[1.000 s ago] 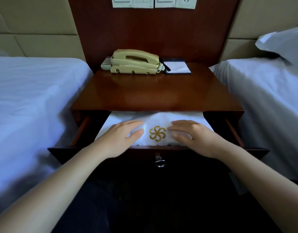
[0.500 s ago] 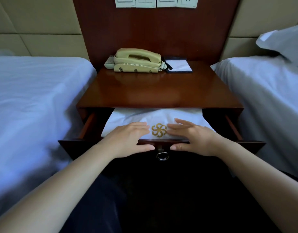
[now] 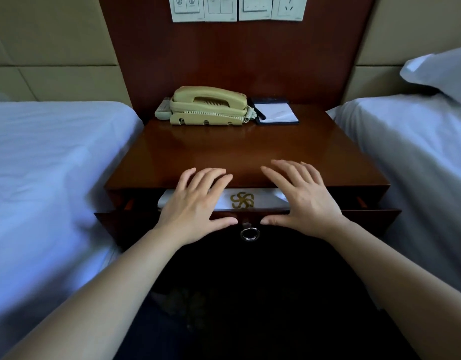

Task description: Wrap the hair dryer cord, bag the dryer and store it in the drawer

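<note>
A white bag with a gold pinwheel logo lies in the nightstand drawer, which stands only a narrow gap open. The hair dryer itself is hidden inside the bag. My left hand rests flat with fingers spread over the drawer's front edge, thumb on the drawer face. My right hand mirrors it on the other side of the logo, fingers reaching over the nightstand top's front edge. A metal ring pull hangs on the drawer front between my thumbs.
On the dark wooden nightstand top sit a beige corded phone and a notepad with a pen at the back. White-sheeted beds flank it, one bed left and one bed right. Wall switches sit above.
The drawer has slid inward from well open to a narrow gap. Both hands moved from lying on the bag to the drawer's front edge and travelled in with it.
</note>
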The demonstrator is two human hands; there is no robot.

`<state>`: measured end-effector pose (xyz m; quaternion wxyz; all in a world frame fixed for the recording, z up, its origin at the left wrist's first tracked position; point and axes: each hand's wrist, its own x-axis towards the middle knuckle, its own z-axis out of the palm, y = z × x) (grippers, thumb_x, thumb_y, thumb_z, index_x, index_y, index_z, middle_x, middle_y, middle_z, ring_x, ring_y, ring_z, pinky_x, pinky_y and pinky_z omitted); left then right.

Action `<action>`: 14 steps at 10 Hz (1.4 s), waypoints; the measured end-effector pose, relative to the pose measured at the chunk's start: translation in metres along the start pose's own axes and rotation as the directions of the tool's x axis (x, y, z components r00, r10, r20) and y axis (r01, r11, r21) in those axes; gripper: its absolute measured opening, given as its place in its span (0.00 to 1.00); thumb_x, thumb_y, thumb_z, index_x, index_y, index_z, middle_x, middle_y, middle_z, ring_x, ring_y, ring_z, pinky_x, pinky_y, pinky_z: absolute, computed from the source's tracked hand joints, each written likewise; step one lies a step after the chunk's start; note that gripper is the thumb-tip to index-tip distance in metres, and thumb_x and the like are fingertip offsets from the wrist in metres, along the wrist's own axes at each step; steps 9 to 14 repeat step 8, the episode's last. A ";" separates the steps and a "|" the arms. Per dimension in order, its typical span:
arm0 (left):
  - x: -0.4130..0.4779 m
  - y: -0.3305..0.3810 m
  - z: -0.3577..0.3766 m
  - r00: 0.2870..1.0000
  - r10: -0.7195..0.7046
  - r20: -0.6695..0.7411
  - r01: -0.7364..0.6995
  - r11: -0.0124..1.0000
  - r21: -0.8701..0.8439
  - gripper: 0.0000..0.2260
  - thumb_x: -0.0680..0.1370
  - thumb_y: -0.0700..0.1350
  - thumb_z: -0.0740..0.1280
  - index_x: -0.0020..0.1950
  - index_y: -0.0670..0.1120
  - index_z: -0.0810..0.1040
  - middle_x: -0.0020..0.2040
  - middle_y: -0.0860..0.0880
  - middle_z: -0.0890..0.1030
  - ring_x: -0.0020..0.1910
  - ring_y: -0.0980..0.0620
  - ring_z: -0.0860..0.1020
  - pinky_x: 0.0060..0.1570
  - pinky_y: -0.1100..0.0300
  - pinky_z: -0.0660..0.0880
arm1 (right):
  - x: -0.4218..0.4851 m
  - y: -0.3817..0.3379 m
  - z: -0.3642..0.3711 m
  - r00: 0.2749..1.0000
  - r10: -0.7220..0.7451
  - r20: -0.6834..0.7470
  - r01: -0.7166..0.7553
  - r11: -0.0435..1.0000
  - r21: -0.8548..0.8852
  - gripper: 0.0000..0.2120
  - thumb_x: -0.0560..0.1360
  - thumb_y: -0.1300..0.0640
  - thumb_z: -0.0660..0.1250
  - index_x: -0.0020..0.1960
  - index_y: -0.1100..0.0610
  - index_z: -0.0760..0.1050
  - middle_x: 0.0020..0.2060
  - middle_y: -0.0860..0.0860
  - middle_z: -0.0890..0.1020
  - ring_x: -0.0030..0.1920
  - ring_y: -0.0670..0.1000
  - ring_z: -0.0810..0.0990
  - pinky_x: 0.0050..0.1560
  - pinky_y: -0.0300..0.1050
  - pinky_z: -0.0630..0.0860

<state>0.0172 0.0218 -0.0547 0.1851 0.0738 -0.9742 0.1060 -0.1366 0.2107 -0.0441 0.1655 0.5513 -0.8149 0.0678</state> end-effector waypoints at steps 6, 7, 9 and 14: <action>0.044 0.000 -0.011 0.988 -0.153 0.036 0.157 0.970 -0.185 0.21 0.75 0.61 0.63 0.59 0.47 0.76 0.55 0.52 0.78 0.56 0.49 0.75 0.45 0.57 0.73 | 0.040 0.006 -0.009 0.978 0.161 0.131 -0.170 0.984 0.058 0.30 0.69 0.33 0.64 0.65 0.48 0.71 0.61 0.46 0.76 0.61 0.53 0.75 0.54 0.48 0.73; 0.068 -0.008 -0.040 0.939 -0.146 0.312 0.224 0.946 -0.233 0.18 0.78 0.60 0.58 0.53 0.48 0.78 0.51 0.51 0.78 0.53 0.48 0.76 0.47 0.54 0.73 | 0.060 0.017 -0.035 0.926 0.157 0.342 -0.228 0.957 0.178 0.19 0.75 0.38 0.60 0.57 0.49 0.77 0.55 0.48 0.80 0.56 0.52 0.77 0.54 0.48 0.75; 0.093 -0.025 -0.055 0.799 -0.096 0.593 0.311 0.911 -0.270 0.17 0.77 0.60 0.59 0.52 0.50 0.78 0.49 0.49 0.75 0.52 0.47 0.75 0.53 0.52 0.73 | 0.083 0.032 -0.049 0.860 0.172 0.481 -0.315 0.920 0.235 0.13 0.76 0.42 0.60 0.49 0.49 0.77 0.49 0.49 0.80 0.53 0.53 0.78 0.57 0.50 0.74; 0.093 -0.025 -0.055 0.799 -0.096 0.593 0.311 0.911 -0.270 0.17 0.77 0.60 0.59 0.52 0.50 0.78 0.49 0.49 0.75 0.52 0.47 0.75 0.53 0.52 0.73 | 0.083 0.032 -0.049 0.860 0.172 0.481 -0.315 0.920 0.235 0.13 0.76 0.42 0.60 0.49 0.49 0.77 0.49 0.49 0.80 0.53 0.53 0.78 0.57 0.50 0.74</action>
